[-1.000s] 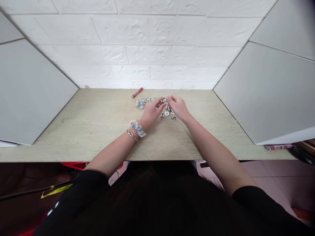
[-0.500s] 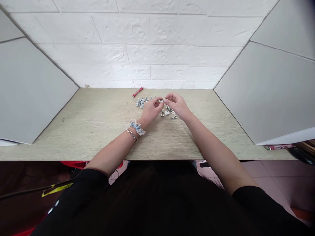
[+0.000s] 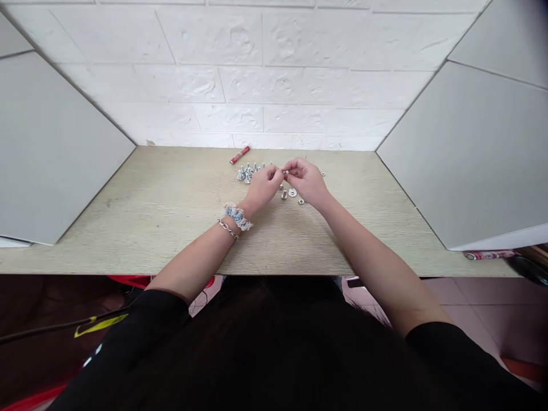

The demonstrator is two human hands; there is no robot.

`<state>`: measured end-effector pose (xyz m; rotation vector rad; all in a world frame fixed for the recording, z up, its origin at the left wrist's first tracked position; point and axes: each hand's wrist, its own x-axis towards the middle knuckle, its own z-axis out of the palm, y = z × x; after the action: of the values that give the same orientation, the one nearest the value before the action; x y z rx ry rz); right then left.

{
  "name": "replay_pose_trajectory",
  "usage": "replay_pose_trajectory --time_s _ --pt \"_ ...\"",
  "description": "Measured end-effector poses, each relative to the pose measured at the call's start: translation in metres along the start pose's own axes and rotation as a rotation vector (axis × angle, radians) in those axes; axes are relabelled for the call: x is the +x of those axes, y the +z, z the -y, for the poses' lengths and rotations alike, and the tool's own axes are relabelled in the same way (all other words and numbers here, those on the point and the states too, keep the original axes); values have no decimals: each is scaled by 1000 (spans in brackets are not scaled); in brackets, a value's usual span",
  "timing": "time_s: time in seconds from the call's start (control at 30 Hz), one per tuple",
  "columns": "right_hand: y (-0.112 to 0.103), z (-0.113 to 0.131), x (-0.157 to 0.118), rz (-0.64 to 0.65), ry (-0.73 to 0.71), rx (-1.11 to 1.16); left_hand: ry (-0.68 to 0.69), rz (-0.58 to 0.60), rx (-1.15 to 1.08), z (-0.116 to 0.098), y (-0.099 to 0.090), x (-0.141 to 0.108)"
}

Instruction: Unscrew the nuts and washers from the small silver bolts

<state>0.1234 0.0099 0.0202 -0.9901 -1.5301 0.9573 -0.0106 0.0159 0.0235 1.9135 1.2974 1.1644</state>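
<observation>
My left hand (image 3: 264, 185) is closed, its thumb and index finger pinching a bolt that the fingers mostly hide. Right against it, the fingertips of my right hand (image 3: 306, 181) close on a small shiny metal fastener (image 3: 286, 172), too small to tell its exact kind. Below the hands lie a loose bolt (image 3: 283, 194), a flat washer (image 3: 292, 193) and a nut (image 3: 301, 201). A cluster of bolts with washers on them (image 3: 247, 174) stands upright on the table, left of my left hand and partly behind it.
A red marker-like tube (image 3: 240, 155) lies near the white brick wall (image 3: 240, 45). Grey panels (image 3: 64, 154) flank the wooden table (image 3: 141, 222) on both sides. Another small nut (image 3: 323, 174) is right of my right hand. A patterned tube (image 3: 490, 255) lies at the right edge.
The view has tilted and shifted slightly. My fingertips have come closer together around the small parts, and my right hand covers different loose pieces than before.
</observation>
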Motion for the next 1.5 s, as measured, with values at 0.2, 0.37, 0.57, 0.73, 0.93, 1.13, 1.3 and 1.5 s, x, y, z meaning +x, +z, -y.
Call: replay_pose_trajectory --time_s 0.2,0.37,0.57,0.73,0.93,1.13,1.3,1.5 --pt "1 -1 1 -27 -54 -25 -56 83 -134 -3 0 -2" --pt "-1 2 1 -80 -12 -71 46 31 14 -2 2 -5" --pt "-3 4 0 -165 71 -170 263 24 180 -4 3 -11" --pt "-4 6 -1 -77 191 -197 299 11 191 -3 3 -12" --pt "-2 8 -3 -14 251 -134 300 34 217 -2 3 -10" --pt "-6 7 -1 54 295 -59 293 46 245 -2 2 -10" --pt "-9 6 0 114 399 22 292 63 269 0 2 -8" --pt "-7 9 1 106 419 134 266 64 275 3 2 -5"
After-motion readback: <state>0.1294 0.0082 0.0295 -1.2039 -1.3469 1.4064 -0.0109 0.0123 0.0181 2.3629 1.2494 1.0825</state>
